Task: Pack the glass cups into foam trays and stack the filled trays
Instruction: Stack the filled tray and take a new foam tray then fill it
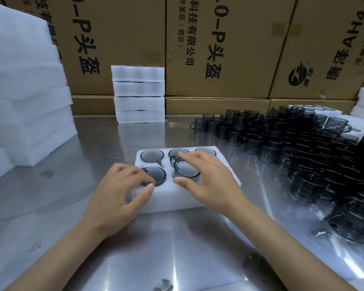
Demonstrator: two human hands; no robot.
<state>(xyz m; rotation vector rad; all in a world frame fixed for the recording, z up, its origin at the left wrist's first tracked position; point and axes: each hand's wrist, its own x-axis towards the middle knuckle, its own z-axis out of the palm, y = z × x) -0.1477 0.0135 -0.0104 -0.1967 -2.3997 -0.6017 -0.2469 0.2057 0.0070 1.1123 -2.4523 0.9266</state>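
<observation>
Cardboard cartons (118, 45) wall off the back of a steel table (72, 206) where a person packs smoked-glass cups into a foam tray (187, 198). Behind the tray, against the cartons, four filled trays (139, 94) stand stacked; right of the tray, loose cups (282, 143) crowd the tabletop in piled rows, and left of it blank foam (25, 91) rises in slabs.

Five cups show in the tray. The one in the near middle pocket (186, 170) looks tilted, its rim higher than its neighbours', so pushing down on it unevenly could jam it, tear the foam or chip the glass. A careless elbow could also topple the piled cups to the right.

The left hand (118, 196) has curled fingers and thumb pinching the rim of the near-left cup (156, 175), which sits in its pocket. The right hand (208, 179) is spread wide, fingers fairly straight, reaching over the tilted cup; whether it actually touches the glass cannot be told.
</observation>
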